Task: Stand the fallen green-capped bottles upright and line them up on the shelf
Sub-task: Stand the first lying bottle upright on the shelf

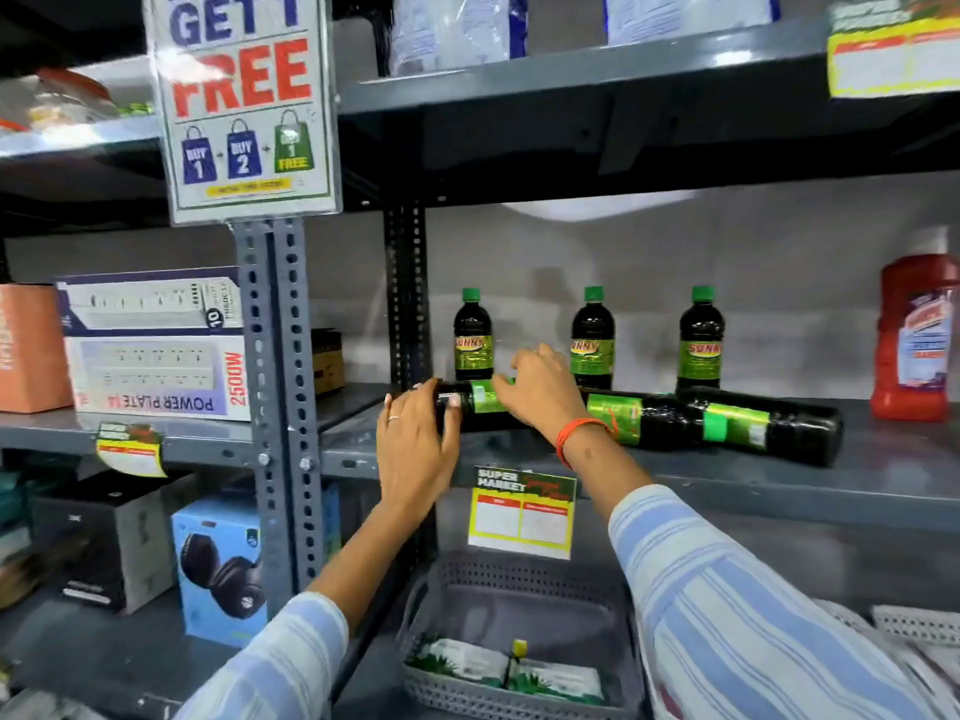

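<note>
Three dark green-capped bottles stand upright at the back of the grey shelf: one at the left, one in the middle, one at the right. In front of them three more lie on their sides, end to end. My left hand grips the base end of the leftmost fallen bottle, and my right hand lies over its body. The middle fallen bottle and the right one lie untouched.
A red bottle stands at the shelf's right end. A perforated upright post borders the shelf on the left, with power-plate boxes beyond it. A price tag hangs off the shelf edge above a grey basket.
</note>
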The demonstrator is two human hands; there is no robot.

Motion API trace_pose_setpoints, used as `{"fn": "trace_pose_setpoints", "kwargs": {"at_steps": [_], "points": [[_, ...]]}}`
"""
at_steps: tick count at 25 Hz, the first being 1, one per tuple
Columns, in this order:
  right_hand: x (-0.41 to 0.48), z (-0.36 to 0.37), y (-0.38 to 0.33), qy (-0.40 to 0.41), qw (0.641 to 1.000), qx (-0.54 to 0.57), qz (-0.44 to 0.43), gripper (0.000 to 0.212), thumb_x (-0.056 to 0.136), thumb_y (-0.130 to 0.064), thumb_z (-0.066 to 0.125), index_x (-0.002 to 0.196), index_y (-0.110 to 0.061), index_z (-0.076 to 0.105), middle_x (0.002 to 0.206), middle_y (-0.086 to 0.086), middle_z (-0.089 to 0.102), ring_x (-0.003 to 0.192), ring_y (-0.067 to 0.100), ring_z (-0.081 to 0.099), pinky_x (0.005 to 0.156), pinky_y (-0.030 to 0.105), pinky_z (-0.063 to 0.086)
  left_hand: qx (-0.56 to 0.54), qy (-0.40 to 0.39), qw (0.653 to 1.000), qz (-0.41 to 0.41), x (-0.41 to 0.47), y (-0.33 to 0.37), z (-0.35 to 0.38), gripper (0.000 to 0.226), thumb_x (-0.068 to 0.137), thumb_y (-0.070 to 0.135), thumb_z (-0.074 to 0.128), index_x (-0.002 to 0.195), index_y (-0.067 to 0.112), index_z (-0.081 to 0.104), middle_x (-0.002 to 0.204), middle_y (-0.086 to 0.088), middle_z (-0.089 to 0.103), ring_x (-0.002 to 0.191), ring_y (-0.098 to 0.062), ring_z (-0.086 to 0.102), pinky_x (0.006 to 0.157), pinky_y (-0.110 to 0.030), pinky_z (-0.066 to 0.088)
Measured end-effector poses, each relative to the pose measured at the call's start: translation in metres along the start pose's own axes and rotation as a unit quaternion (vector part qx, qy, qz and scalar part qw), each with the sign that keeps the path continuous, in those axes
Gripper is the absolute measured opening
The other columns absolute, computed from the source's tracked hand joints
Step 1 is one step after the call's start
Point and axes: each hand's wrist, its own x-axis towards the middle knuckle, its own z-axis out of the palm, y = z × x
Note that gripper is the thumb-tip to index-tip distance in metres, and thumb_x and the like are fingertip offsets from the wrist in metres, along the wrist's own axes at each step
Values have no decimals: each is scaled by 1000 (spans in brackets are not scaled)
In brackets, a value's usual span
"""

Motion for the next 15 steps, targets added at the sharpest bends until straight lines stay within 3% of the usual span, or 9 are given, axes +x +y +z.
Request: {"fn": "trace_pose_setpoints", "kwargs": {"at_steps": [3,6,9,13,15], "points": [[17,11,-13,-109,976,-188,4,53,83,-21,61,131,-5,47,141,17,46,134,35,37,115,50,25,59,-9,998,33,4,-40,-6,44,97,42,29,107,10,59,98,-11,70,99,-28,61,105,-45,34],[33,13,-19,-202,945,-256,16,51,81,-13,65,130,-9,51,141,15,50,135,34,38,117,58,13,99,-47,992,64,4,-63,-11,42,98,40,28,82,13,57,69,-9,67,74,-29,62,92,-45,44],[34,26,-20,-172,944,-283,-9,48,83,-8,62,130,-9,51,138,15,51,134,35,39,117,57,12,109,-34,989,94,0,-72,-7,51,98,41,26,68,13,57,55,-6,61,58,-28,59,79,-41,46],[31,38,-16,-135,948,-286,-13,51,85,-3,53,135,-7,44,140,16,47,135,34,36,120,54,10,108,-21,989,98,-1,-75,-4,51,98,41,28,66,13,58,52,-5,58,54,-28,56,71,-39,43],[26,41,-19,-98,962,-255,-24,52,84,-6,57,134,-4,44,139,16,45,134,33,36,118,51,20,106,-13,989,102,-2,-73,-4,50,97,39,30,65,13,58,52,-4,57,52,-27,56,69,-38,43]]}}
